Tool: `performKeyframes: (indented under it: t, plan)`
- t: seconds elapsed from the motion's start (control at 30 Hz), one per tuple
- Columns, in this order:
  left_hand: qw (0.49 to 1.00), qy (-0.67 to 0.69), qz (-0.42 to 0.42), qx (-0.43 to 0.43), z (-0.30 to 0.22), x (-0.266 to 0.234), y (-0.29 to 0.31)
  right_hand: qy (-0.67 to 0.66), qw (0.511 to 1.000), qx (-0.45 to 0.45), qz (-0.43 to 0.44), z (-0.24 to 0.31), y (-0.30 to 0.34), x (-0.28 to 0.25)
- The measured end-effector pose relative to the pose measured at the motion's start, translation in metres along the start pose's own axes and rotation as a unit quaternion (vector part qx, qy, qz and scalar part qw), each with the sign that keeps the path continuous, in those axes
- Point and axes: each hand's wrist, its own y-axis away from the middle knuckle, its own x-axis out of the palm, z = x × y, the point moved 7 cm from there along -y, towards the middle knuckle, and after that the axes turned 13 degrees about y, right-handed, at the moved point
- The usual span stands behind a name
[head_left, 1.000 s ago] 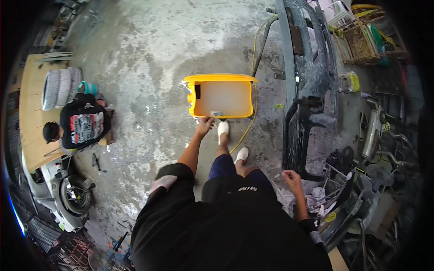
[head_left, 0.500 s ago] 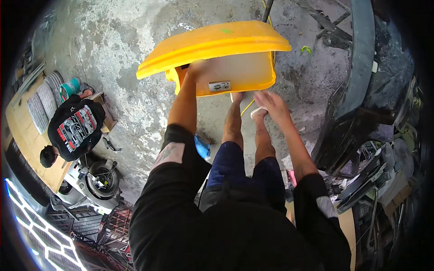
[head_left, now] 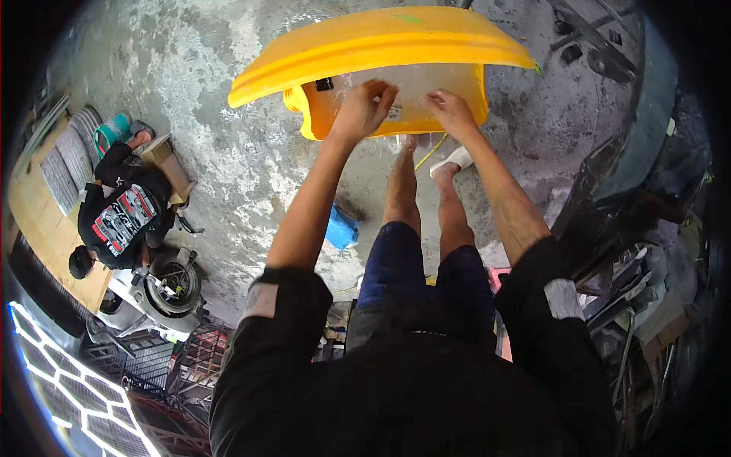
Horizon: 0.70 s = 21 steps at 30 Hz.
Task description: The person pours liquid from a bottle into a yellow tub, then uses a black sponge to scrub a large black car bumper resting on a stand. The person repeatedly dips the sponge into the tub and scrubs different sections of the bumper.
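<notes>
A large yellow box-like plastic shell [head_left: 381,47] lies ahead of me, with a thick overhanging rim and a pale, hazy inner face [head_left: 419,82]. My left hand [head_left: 364,113] hovers over its near opening, fingers curled in; whatever they hold, if anything, is hidden. To its right, my right hand [head_left: 452,113] is in front of the pale face, thumb and fingers drawn together, and nothing I can name shows in them. Between the hands sits a small whitish label [head_left: 394,113] with dark marks. A small black piece [head_left: 324,84] is inside the shell at the left.
A person in black [head_left: 126,217] crouches at the left beside a wheel [head_left: 175,282] and a teal bucket [head_left: 113,131]. A blue bundle [head_left: 341,227] lies on the stained concrete near my legs. Scrap panels [head_left: 624,282] crowd the right side. A yellow cord [head_left: 431,152] runs by my foot.
My left hand has come out from inside the shell and moved right. My right hand has risen to the shell's opening, its fingers drawing together. The shell sits higher in view.
</notes>
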Motion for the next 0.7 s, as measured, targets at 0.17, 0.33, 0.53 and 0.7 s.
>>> performKeyframes:
  t: [0.17,0.33,0.53,0.7]
  plan:
    - [0.986,0.122,0.060,-0.092,0.116,-0.010,-0.079,-0.086,0.991,0.032,-0.097,0.056,0.074,-0.047]
    - [0.982,0.117,0.069,-0.131,0.138,-0.015,-0.053,-0.173,0.976,0.117,-0.058,0.003,0.163,-0.041]
    - [0.861,0.259,0.318,-0.301,0.044,0.111,0.118,-0.216,0.946,0.233,-0.061,-0.112,0.297,-0.016]
    - [0.962,-0.008,0.179,-0.206,0.182,0.234,0.240,-0.102,0.973,0.204,-0.027,-0.147,0.352,-0.002]
